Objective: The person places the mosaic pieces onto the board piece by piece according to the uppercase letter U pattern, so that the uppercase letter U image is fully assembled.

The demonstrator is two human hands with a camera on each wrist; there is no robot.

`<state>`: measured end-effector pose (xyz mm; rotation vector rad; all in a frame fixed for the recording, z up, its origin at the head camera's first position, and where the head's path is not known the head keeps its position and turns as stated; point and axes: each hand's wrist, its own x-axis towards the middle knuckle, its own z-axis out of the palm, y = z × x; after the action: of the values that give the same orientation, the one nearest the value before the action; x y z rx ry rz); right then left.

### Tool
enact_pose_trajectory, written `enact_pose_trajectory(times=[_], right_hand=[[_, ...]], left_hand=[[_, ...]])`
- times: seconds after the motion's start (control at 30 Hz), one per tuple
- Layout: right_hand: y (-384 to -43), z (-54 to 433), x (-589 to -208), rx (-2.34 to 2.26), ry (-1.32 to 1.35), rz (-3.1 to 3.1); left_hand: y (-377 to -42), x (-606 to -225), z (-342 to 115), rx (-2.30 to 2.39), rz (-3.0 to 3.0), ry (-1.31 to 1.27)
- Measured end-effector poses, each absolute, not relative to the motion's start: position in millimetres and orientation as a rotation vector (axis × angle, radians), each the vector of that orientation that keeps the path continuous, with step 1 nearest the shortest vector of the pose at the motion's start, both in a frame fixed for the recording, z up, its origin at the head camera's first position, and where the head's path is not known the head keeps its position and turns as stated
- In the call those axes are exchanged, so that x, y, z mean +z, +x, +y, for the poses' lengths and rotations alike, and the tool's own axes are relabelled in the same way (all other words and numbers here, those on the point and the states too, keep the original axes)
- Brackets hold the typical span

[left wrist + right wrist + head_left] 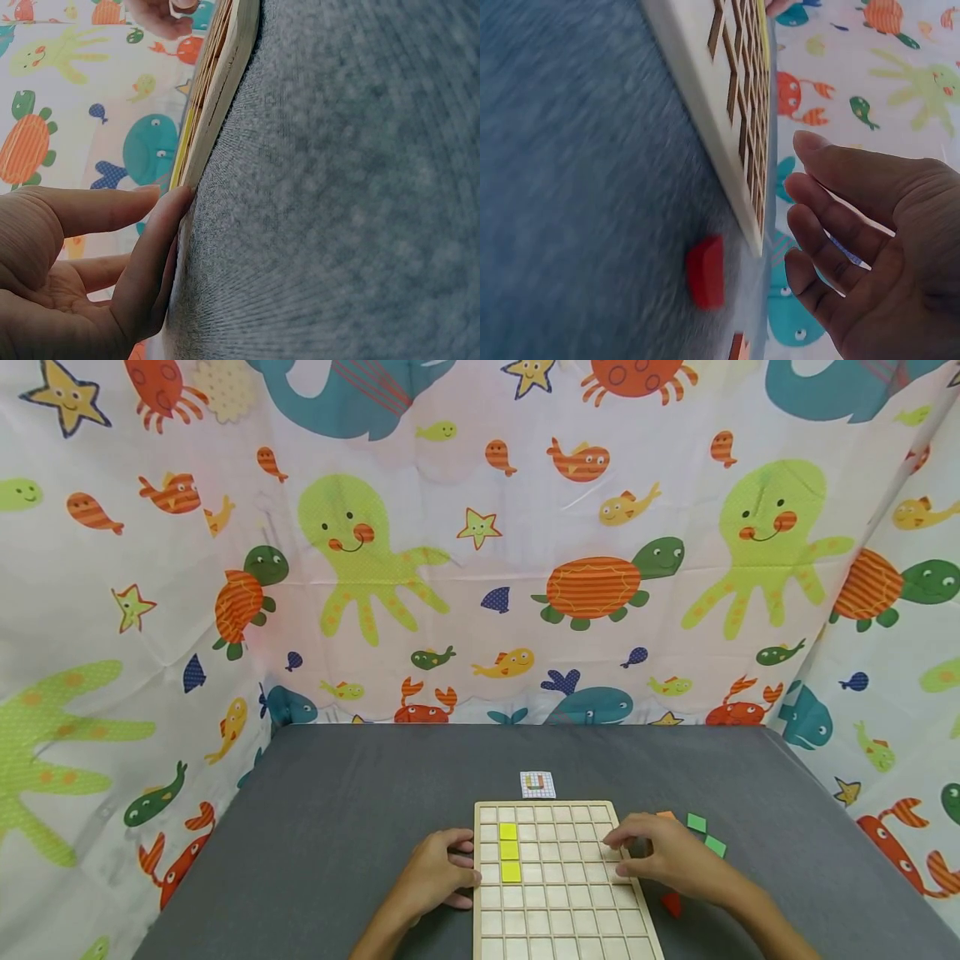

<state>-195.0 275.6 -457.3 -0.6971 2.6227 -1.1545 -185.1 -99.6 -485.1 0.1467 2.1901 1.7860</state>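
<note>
A wooden grid board (pixel 555 896) lies on the grey cloth, with three yellow square tiles (pixel 509 851) in a column near its upper left. My left hand (pixel 438 872) is at the board's left edge, fingertips touching the rim; the left wrist view shows the fingers (pixel 150 259) fairly straight there. Over the right edge of the board hovers my right hand (pixel 663 856), thumb and fingers apart and gently bent. Nothing shows between its fingers (pixel 821 240) in the right wrist view. Beside the board on that side lies a red piece (pixel 706 272).
Two green squares (pixel 697 822) and a partly hidden orange piece (pixel 665 814) lie right of the board, beyond the right hand. A small card with a coloured pattern on a grid (pixel 537 784) sits behind the board. A sea-animal curtain (pixel 480 568) encloses the table.
</note>
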Motion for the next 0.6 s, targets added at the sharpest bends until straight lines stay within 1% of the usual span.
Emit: enact_pose_trajectory(times=[0.23,0.47,0.6], right_hand=[[-189.5,296.0,-462.5,-1.135,-0.68,2.675],[-184.5,312.1,-466.8,-1.09,-0.579,2.653],[-181.6,320.5,-472.1,-1.115,-0.593,2.635]], left_hand=[[-185.4,-484.6,-99.4,1.784,2.192,0.147],[-185.6,-484.8,-99.2,1.78,2.187,0.133],[-185.1,-484.4,-99.3,1.782,2.185,0.138]])
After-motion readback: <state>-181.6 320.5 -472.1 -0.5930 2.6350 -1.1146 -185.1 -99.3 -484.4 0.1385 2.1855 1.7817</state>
